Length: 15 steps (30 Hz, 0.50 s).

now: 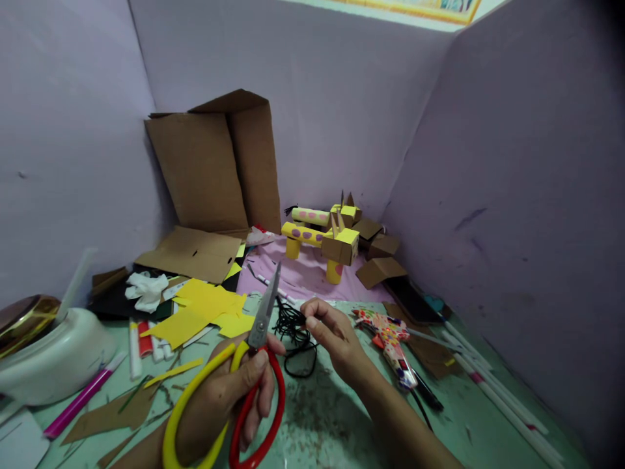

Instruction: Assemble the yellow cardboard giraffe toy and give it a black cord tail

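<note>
My left hand (232, 391) is closed round a pair of scissors (266, 319) with one yellow and one red handle, the thumb pressing near the pivot. The blades point up and away and look closed together. With thumb and forefinger my right hand (336, 335) pinches a bundle of thin black cord (291, 326). Strands hang loose to the left of those fingertips, and a loop droops below them. Behind both hands stands a yellow cardboard animal figure (312, 236) with purple spots, on a pink cloth (263, 273). A second, paler figure (312, 215) is partly hidden behind it.
A patterned glue gun (390, 342) lies right of my right hand, near long white sticks (502, 394). Yellow paper pieces (205, 309), markers (83, 397) and a white pot (58, 355) are at left. A cardboard box (205, 169) leans at the back, between walls.
</note>
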### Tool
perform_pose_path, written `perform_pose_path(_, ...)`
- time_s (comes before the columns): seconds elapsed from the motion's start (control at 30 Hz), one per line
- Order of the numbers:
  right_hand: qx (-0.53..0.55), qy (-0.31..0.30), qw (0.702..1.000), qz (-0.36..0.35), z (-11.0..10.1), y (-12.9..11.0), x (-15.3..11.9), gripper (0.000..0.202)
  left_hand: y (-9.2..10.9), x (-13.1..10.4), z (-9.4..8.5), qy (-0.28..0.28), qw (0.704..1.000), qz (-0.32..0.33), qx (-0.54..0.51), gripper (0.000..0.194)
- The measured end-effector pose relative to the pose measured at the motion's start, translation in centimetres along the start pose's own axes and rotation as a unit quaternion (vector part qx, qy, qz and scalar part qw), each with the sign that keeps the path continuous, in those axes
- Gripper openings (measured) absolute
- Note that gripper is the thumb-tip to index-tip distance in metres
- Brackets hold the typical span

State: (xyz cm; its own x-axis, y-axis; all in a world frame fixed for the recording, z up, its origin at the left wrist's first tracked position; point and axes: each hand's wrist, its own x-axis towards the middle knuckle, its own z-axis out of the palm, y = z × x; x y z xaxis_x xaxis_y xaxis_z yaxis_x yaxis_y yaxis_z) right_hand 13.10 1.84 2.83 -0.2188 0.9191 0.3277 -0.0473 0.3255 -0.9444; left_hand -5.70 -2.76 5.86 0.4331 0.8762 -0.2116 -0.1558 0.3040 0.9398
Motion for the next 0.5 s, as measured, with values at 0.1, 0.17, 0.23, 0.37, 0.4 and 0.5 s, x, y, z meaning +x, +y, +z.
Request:
perform_pose_path(0.1, 0.047, 0.024, 0.999, 0.003, -0.1, 0.2, 0.1, 0.021, 0.6, -0.1, -0.3, -0.006, 0.998, 0.047, -0.036, 0.032)
perform_pose_path(0.17, 0.086, 0.056, 0.995, -0.001, -0.3, 0.4, 0.3, 0.021, 0.7, -0.2, -0.5, -0.02, 0.994, 0.083, -0.06, 0.028)
perform_pose_path(0.23, 0.117, 0.088, 0.989, 0.001, -0.5, 0.4, 0.5, 0.021, 0.6, -0.3, -0.7, -0.035, 0.992, 0.095, -0.071, 0.024)
perform_pose_path(0.37, 0.163, 0.125, 0.979, 0.007, -0.8, 0.0, 0.7, 0.02, 0.2, -0.8, -0.5, -0.102, 0.985, 0.078, -0.112, 0.026)
perform_pose_path(0.4, 0.171, 0.126, 0.977, 0.004, -0.9, -0.2, 0.8, 0.02, 0.1, -0.9, -0.4, -0.13, 0.981, 0.07, -0.13, 0.027)
perform_pose_path(0.5, 0.174, 0.12, 0.977, -0.01, -1.1, -0.5, 0.8, 0.018, -0.2, -1.0, 0.2, -0.211, 0.961, 0.031, -0.178, 0.026)
